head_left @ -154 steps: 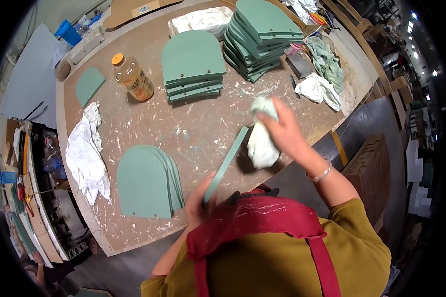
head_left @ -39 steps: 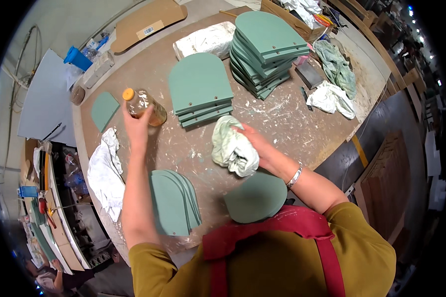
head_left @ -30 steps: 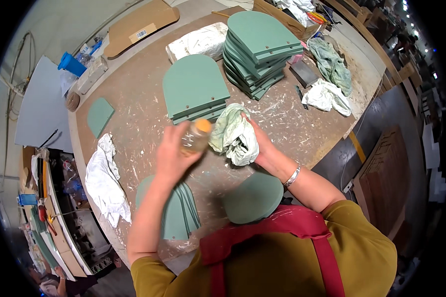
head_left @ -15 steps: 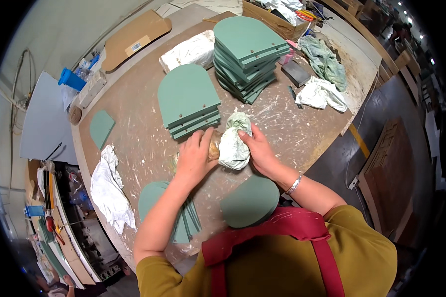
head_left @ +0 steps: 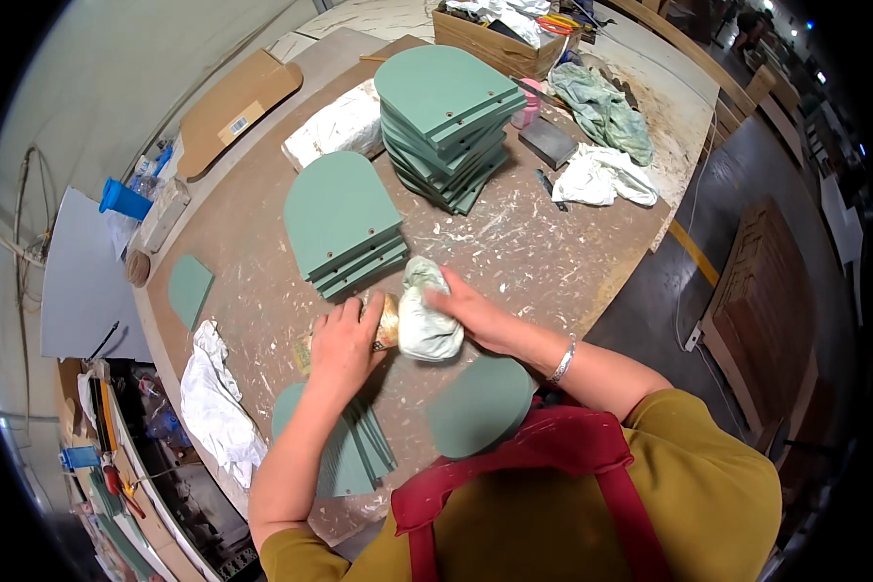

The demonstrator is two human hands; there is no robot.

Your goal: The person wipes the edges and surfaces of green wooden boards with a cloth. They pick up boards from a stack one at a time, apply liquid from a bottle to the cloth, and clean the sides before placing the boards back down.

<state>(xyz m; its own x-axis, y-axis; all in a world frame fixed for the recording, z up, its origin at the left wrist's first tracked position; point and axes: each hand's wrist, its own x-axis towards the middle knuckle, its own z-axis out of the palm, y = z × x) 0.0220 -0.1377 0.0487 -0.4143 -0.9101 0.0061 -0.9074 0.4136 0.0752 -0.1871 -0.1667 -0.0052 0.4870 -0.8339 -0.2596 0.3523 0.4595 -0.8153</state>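
My right hand (head_left: 463, 303) is closed around a bunched white cloth with green stains (head_left: 429, 320). Just left of it, my left hand (head_left: 344, 347) wraps over a yellowish-brown thing, perhaps a tin on its side (head_left: 388, 325), largely hidden under the fingers. Its near end meets the cloth or lies very close to it. Beyond my hands stands a short stack of green round-topped boards (head_left: 338, 209) with small holes along the straight edge. Near my body lie a single green board (head_left: 480, 405) and, partly behind my left forearm, a fanned set of green pieces (head_left: 344, 456).
A taller stack of green boards (head_left: 446, 92) rises at the back. Right of it lie a dark block (head_left: 548, 143), a white rag (head_left: 606, 177) and a greenish rag (head_left: 606, 112). At left are a white cloth (head_left: 218, 403) and a green piece (head_left: 190, 289).
The cloth and both hands have shifted slightly toward my body. My right hand has turned a little on the cloth. The whole view has also shifted.
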